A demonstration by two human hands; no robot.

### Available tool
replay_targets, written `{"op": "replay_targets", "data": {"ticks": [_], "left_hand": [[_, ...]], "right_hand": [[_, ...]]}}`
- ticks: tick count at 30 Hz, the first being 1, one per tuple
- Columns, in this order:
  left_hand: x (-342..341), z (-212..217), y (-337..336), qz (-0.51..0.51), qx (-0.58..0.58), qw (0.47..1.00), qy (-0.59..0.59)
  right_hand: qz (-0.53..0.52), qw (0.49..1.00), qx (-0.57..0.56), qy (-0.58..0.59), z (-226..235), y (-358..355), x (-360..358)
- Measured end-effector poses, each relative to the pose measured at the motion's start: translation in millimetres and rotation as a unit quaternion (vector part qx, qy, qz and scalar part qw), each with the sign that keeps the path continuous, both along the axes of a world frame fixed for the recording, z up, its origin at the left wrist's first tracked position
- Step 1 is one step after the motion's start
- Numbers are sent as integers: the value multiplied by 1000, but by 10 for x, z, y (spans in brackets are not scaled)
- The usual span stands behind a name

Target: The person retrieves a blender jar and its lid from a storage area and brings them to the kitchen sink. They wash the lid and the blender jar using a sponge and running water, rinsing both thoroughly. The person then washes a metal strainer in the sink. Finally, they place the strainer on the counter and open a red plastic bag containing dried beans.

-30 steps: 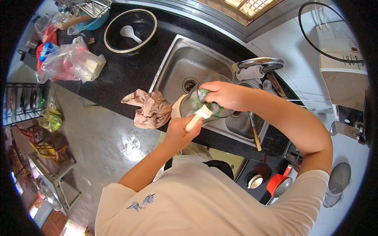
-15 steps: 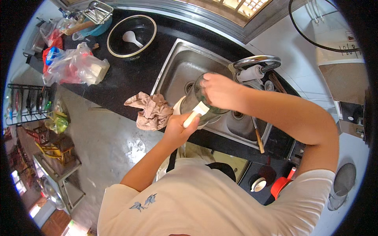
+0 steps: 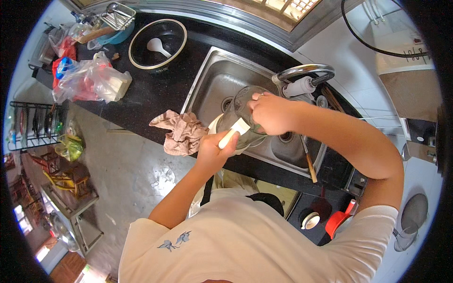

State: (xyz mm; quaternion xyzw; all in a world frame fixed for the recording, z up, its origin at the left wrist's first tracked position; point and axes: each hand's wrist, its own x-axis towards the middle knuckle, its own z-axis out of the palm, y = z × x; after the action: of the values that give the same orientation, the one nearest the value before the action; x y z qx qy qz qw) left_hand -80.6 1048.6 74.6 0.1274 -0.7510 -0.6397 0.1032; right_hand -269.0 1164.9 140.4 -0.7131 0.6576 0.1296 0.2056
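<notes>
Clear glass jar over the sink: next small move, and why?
Probably push the white-handled tool deeper into the clear glass jar. The left hand grips the tool's handle with its tip at the jar's mouth, while the right hand steadies the jar, tilted over the steel sink.

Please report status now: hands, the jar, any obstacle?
Left hand grips white handle. Right hand holds clear glass jar over sink. Crumpled cloth beside it.

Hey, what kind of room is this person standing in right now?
Most likely a home kitchen. There is a steel sink with a curved tap set in a dark counter, and a round black pot with a white ladle in it stands beside it.
</notes>
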Motion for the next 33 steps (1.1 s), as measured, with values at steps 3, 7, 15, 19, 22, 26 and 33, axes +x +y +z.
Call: {"op": "replay_targets", "data": {"ticks": [3,7,15,19,22,26,33], "left_hand": [[-29,-32,-31,-5,6,1000,0],[-50,-45,-38,-36,7,999,-3],[-49,-18,-43,-46,-11,999,-6],[-43,-22,-39,-43,1,999,-13],[-21,-55,-39,-42,1,999,-20],[-11,-48,-22,-42,29,998,-38],[31,-82,-48,-42,13,999,-30]], "right_hand": [[-317,891,198,-257,-52,-252,28],[-662,458,60,-591,-639,-298,221],[-659,462,67,-590,-19,-376,56],[-520,675,-15,-523,50,-223,-44],[-259,903,-51,-340,-175,-163,-108],[-253,944,43,-209,-731,-320,57],[-181,933,274,-147,-607,-525,139]]}}
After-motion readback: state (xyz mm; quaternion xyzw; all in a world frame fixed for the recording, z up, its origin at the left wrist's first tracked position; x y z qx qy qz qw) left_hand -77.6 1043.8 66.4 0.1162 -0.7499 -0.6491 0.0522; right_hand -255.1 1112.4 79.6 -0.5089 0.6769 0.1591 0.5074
